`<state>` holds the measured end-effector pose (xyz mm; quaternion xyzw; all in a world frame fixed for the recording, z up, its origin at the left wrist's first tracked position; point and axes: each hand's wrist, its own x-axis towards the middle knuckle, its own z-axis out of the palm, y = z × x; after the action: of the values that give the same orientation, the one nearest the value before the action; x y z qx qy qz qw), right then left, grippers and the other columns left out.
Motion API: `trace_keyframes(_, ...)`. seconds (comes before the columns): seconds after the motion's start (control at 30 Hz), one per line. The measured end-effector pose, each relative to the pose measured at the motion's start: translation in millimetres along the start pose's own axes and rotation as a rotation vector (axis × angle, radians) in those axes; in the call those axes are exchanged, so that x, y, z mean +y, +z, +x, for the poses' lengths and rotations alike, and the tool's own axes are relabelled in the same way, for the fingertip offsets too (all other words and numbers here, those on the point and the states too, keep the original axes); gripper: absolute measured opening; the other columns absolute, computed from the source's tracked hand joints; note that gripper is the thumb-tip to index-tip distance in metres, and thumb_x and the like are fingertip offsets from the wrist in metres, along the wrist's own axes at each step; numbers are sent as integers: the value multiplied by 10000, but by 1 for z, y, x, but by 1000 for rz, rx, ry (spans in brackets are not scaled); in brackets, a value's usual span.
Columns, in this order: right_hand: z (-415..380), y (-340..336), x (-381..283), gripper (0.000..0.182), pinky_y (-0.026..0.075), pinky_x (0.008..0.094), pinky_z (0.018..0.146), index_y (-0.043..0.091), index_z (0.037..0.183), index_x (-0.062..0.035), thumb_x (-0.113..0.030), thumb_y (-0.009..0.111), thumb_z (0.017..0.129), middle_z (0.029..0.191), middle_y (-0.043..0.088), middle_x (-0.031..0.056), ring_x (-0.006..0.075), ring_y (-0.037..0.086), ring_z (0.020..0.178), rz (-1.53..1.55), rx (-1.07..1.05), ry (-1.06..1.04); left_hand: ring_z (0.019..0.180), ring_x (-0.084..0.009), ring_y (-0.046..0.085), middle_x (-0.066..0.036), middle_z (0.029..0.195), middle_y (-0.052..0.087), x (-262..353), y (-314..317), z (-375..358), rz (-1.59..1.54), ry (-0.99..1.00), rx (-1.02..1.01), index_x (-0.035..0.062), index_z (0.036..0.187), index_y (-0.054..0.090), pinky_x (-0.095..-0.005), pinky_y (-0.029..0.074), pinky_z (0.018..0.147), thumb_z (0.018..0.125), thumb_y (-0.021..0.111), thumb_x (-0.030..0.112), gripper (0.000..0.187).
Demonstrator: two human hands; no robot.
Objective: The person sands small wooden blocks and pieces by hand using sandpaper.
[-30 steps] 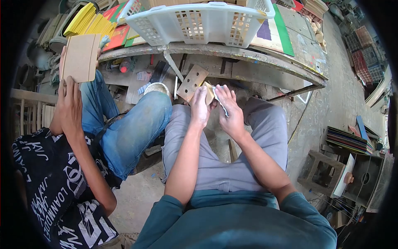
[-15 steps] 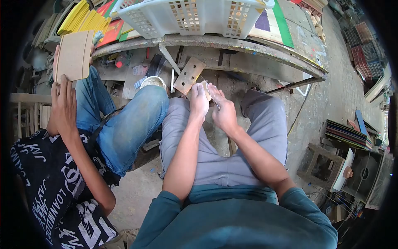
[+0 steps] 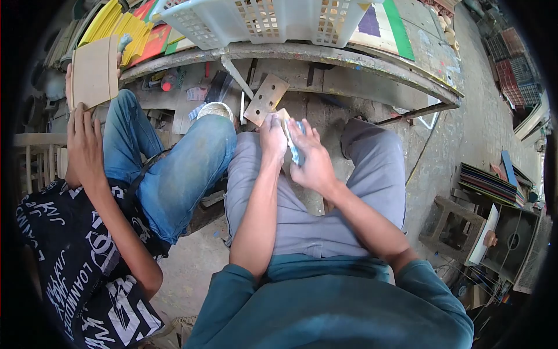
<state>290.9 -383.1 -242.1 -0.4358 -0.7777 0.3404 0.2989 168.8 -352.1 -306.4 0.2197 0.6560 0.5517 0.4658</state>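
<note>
A basket (image 3: pixel 290 36) stands on the table (image 3: pixel 325 55), right of some strips (image 3: pixel 125 29). Below, a bucket (image 3: pixel 218 108) sits left of a board (image 3: pixel 264 92), just beyond the left hand (image 3: pixel 273 139). A block (image 3: pixel 283 115) lies between this and the right hand (image 3: pixel 312 158).

On our table (image 3: pixel 431 57), a white basket (image 3: pixel 285 26) is standing near the front edge, yellow slats (image 3: pixel 129 34) are lying in a heap to its left in the view, and a green-edged panel (image 3: pixel 400 36) is lying flat beside it on the right. Below, our low shelf (image 3: pixel 354 86) is holding a bottle (image 3: pixel 169 81) with a red part. Farther right, our floor (image 3: pixel 427 139) is carrying stacked crates (image 3: pixel 512 67), a pile of thin boards (image 3: pixel 489 185) and a blocky frame (image 3: pixel 450 230).
</note>
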Motion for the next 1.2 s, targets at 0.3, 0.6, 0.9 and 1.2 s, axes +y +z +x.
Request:
trace_keyframes(0.3, 0, -6, 3, 771, 36, 607, 1088, 274, 1445, -47, -407, 566, 828, 1496, 268, 167, 394, 115, 1409, 55, -155, 100, 740, -187, 577, -137, 819, 631, -1, 0, 5, 129, 99, -33, -35, 942, 597, -338, 446, 706, 961, 402, 188, 296)
trace_keyframes(0.6, -13, 0, -10, 785, 28, 635, 1070, 327, 1412, -4, -487, 561, 839, 1451, 339, 200, 402, 184, 1391, 120, -90, 116, 722, -153, 555, -122, 805, 618, 4, 0, -2, 81, 54, -4, -23, 948, 587, -320, 446, 669, 957, 403, 200, 289)
trace_keyframes(0.9, -16, 1, -9, 678, 35, 629, 1073, 381, 1390, -22, -457, 508, 885, 1434, 365, 203, 399, 179, 1393, 109, -18, 136, 722, -334, 609, -209, 811, 635, -4, 4, -1, 298, 221, 32, -17, 922, 574, -402, 459, 682, 943, 430, 217, 276)
trace_keyframes(1.2, -17, 0, -3, 653, 61, 603, 1085, 383, 1387, -22, -449, 487, 904, 1449, 354, 176, 374, 196, 1395, 191, -32, 196, 745, -377, 607, -228, 785, 616, 14, 12, -23, 362, 209, 47, 3, 892, 547, -436, 448, 676, 942, 411, 207, 250)
